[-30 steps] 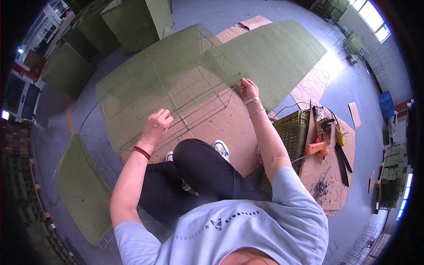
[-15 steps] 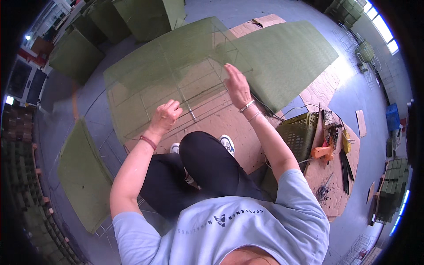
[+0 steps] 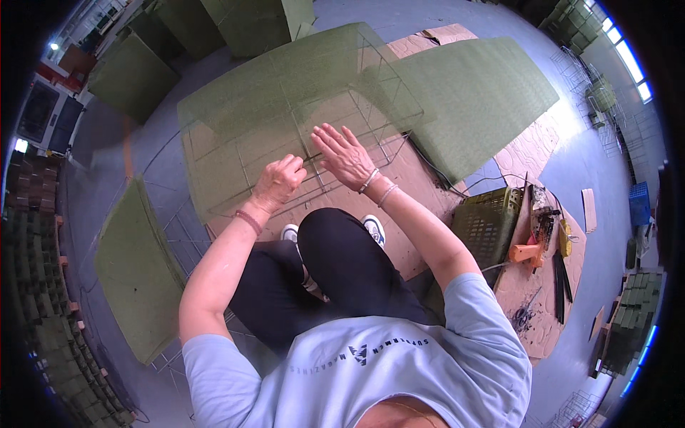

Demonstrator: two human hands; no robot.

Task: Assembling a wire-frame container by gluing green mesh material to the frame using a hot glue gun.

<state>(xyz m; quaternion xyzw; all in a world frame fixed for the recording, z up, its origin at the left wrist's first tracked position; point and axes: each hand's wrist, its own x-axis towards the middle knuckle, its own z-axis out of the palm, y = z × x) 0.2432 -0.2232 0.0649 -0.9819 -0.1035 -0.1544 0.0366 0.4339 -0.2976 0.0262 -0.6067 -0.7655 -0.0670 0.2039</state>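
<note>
A wire frame with a thin green mesh sheet (image 3: 250,85) over it lies in front of my legs. My left hand (image 3: 280,182) is closed above its near part, fingers curled together. Whatever those fingers pinch is too small or hidden to make out. Beside it, my right hand (image 3: 346,158) is spread with the palm down over the mesh and wires. Its fingers are apart and hold nothing. Brown cardboard (image 3: 399,235) shows under the frame and round my shoes.
Another green mesh sheet (image 3: 478,100) lies at the right, and a green mesh panel (image 3: 135,278) at the left. A green plastic basket (image 3: 485,225) stands by my right arm, near an orange-handled tool (image 3: 526,253) and black strips (image 3: 559,285). Green box shapes (image 3: 132,82) stand at the far left.
My right hand has moved left and nearer, from the frame's right part to beside my left hand, and its fingers have spread. My left hand stays closed, shifted slightly right and farther.
</note>
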